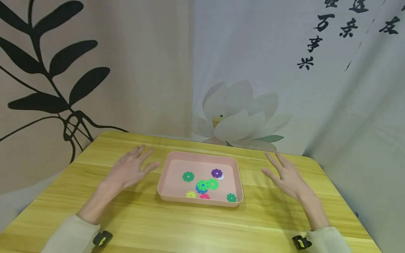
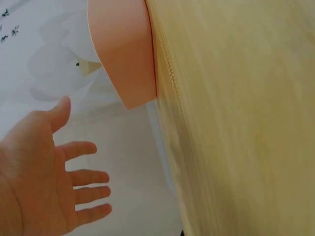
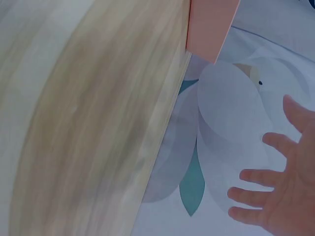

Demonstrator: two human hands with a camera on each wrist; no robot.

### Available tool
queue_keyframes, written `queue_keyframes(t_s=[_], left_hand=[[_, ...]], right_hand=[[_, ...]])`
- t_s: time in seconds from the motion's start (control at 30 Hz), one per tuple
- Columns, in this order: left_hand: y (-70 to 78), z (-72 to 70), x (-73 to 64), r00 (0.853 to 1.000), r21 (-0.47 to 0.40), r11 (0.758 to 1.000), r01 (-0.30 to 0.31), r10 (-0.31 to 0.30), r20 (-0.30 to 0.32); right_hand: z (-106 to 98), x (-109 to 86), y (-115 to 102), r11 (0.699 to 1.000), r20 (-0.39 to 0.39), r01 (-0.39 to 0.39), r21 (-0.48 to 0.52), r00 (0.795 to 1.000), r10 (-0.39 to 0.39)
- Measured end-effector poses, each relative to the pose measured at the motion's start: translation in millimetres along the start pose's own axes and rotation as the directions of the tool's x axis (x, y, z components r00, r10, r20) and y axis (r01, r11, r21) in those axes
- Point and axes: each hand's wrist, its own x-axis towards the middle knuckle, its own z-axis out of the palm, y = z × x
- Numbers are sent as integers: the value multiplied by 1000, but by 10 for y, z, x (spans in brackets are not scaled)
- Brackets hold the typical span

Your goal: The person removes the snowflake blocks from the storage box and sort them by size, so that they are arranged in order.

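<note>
A shallow pink tray [image 1: 200,201] lies on the table between my two hands. Inside it are several notched plastic discs: a purple disc [image 1: 216,173] partly over a white disc [image 1: 221,177], a green disc [image 1: 188,176], a light green disc [image 1: 213,184], a yellow disc [image 1: 191,194], a pink disc [image 1: 204,196] and others. To the tray's left, my left hand [image 1: 129,168] hovers with fingers spread, holding nothing. My right hand [image 1: 288,175] is held likewise on the right, apart from the tray. Both wrist views show empty palms and the tray's outer wall [image 2: 125,54].
The yellow wood-grain table [image 1: 133,225] reaches back to a curtain [image 1: 152,70] printed with leaves, a lotus and black characters. Each sleeve end carries a small black device [image 1: 102,238].
</note>
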Motion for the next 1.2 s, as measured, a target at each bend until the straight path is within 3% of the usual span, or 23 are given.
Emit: queue_keyframes(t_s=[0.37, 0.57, 0.8, 1.2], left_hand=[[134, 61, 55, 996, -170, 985, 31, -16, 90], [197, 72, 79, 995, -218, 976, 22, 1, 104], [267, 60, 120, 991, -303, 953, 8, 33, 132], [269, 136, 224, 986, -393, 919, 12, 55, 159]], right_hand=[[95, 104, -193, 995, 42, 49, 88, 998, -53], [160, 153, -267, 987, 47, 99, 130, 993, -106], [234, 221, -354, 955, 16, 209, 211, 976, -217], [309, 308, -595, 895, 113, 231, 381, 949, -293]])
